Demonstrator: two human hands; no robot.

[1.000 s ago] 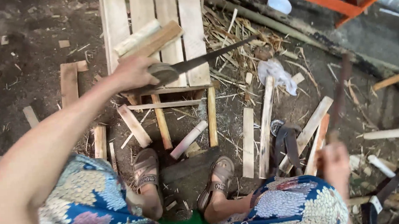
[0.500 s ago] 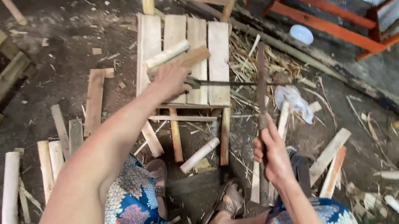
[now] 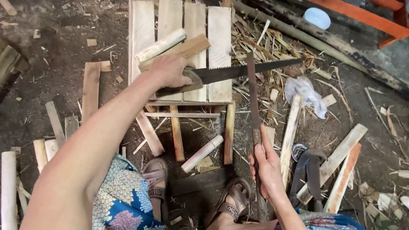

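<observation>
At the far left a pale round wooden post (image 3: pixel 8 195) lies on the dark dirt, with short cut slats (image 3: pixel 51 137) scattered near it and a flat board (image 3: pixel 91 90) a little further in. The left hand (image 3: pixel 167 70) reaches out over a small pallet of pale planks (image 3: pixel 181 23) and is clenched around the handle of a handsaw (image 3: pixel 232 72), whose dark blade runs out to the right across the pallet's edge and over a heap of straw-like splinters (image 3: pixel 266 41). Just above that hand a rounded billet (image 3: pixel 161 45) and a squared block (image 3: pixel 187 48) rest on the planks. Below the pallet, a short round peg (image 3: pixel 202 153) lies between loose battens, and two sandalled feet (image 3: pixel 156 178) are planted on a dark plank. The right hand (image 3: pixel 265 165) grasps the lower end of a long, dark, narrow bar (image 3: pixel 253 94), perhaps a machete or file, though its edge is hard to make out; it stands upright in the view and crosses the saw blade. To the right of it a pale stick (image 3: pixel 289 131) lies on the ground, a crumpled white plastic bag (image 3: pixel 306 93) sits near the splinters, more offcuts (image 3: pixel 342 163) lie beside a dark strap, and orange painted beams (image 3: pixel 348 7) cross the upper right corner.
</observation>
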